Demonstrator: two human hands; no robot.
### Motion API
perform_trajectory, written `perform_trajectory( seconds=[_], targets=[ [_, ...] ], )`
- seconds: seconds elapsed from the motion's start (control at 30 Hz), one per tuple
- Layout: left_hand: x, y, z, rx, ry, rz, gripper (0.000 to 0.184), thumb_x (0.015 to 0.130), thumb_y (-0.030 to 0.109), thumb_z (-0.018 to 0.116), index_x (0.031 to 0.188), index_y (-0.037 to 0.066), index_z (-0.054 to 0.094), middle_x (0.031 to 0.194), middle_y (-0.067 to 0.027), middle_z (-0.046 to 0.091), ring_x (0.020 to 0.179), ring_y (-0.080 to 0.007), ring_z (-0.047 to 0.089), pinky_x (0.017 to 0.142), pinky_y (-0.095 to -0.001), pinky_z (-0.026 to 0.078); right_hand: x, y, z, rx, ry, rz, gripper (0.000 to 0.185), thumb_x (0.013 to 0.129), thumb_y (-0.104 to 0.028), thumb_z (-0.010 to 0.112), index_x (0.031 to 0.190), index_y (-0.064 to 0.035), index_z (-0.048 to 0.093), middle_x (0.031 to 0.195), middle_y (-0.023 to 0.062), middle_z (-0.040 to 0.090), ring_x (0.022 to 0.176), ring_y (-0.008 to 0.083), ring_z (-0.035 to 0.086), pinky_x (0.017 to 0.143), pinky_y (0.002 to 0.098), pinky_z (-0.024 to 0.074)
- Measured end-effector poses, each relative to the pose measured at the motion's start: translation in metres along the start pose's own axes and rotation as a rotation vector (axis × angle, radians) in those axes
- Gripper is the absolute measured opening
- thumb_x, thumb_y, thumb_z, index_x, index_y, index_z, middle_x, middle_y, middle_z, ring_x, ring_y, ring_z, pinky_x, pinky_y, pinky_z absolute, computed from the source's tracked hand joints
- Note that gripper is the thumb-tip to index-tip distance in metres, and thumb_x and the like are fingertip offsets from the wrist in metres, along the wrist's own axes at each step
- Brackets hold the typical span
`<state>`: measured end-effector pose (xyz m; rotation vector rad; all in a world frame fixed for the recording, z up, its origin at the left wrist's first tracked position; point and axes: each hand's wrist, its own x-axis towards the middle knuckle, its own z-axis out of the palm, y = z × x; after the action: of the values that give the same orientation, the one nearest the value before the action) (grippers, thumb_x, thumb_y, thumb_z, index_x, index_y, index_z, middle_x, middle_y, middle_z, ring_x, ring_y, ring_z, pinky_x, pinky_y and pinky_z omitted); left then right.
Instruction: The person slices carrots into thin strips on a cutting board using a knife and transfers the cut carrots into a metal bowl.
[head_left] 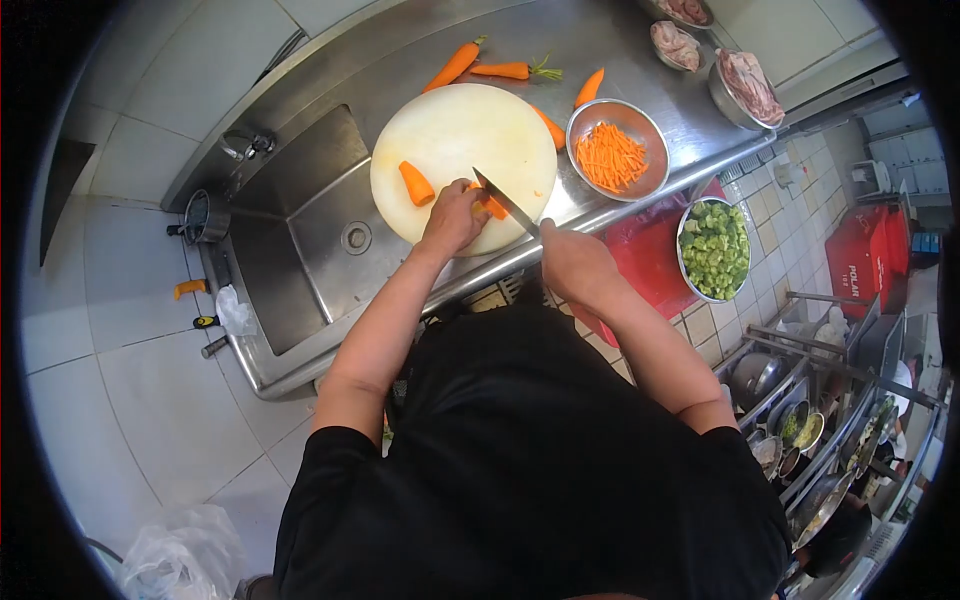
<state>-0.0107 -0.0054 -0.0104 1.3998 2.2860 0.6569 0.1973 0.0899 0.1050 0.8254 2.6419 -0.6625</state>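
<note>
On the round white cutting board (450, 125), my left hand (455, 220) pinches an orange carrot piece (496, 209) near the board's right edge. My right hand (578, 262) is wrapped around the handle of a kitchen knife (508, 205), whose blade lies at a slant beside the left fingertips and the carrot piece. The fingers partly hide where blade and carrot meet. A thicker carrot chunk (416, 184) lies on the board, left of my left hand. Right of the board stands a metal bowl (655, 135) with thin carrot sticks (610, 157) in it.
Whole carrots (455, 65) lie behind the board on the steel counter (400, 60). The board overlaps the sink (300, 250) at left. A bowl of chopped green vegetables (713, 250) stands lower right, by a red surface (650, 260). Bowls of raw meat (748, 88) sit far right.
</note>
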Motion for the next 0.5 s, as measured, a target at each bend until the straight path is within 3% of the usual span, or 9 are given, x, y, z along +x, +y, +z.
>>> perform_trajectory(
  seconds=[0.33, 0.5],
  targets=[
    [0.004, 0.005, 0.001, 0.002, -0.045, -0.058, 0.036, 0.087, 0.021, 0.072, 0.12, 0.006, 0.071, 0.134, -0.0178, 0.058, 0.124, -0.0338, 0.056, 0.106, -0.0421, 0.046, 0.004, -0.016, -0.02, -0.127, -0.108, -0.01, 0.02, 0.094, -0.008, 0.047, 0.108, 0.0047, 0.052, 0.088, 0.0271, 0.071, 0.086, 0.0425, 0.071, 0.077, 0.0511, 0.0567],
    [0.003, 0.004, 0.004, -0.024, -0.01, -0.028, 0.034, 0.084, 0.018, 0.073, 0.115, 0.005, 0.072, 0.128, -0.0183, 0.06, 0.118, -0.0351, 0.059, 0.102, -0.0426, 0.049, 0.003, -0.004, -0.003, -0.094, -0.055, -0.026, 0.016, 0.095, -0.007, 0.045, 0.107, 0.0024, 0.049, 0.086, 0.0257, 0.07, 0.085, 0.0424, 0.071, 0.075, 0.0514, 0.0567]
  ],
)
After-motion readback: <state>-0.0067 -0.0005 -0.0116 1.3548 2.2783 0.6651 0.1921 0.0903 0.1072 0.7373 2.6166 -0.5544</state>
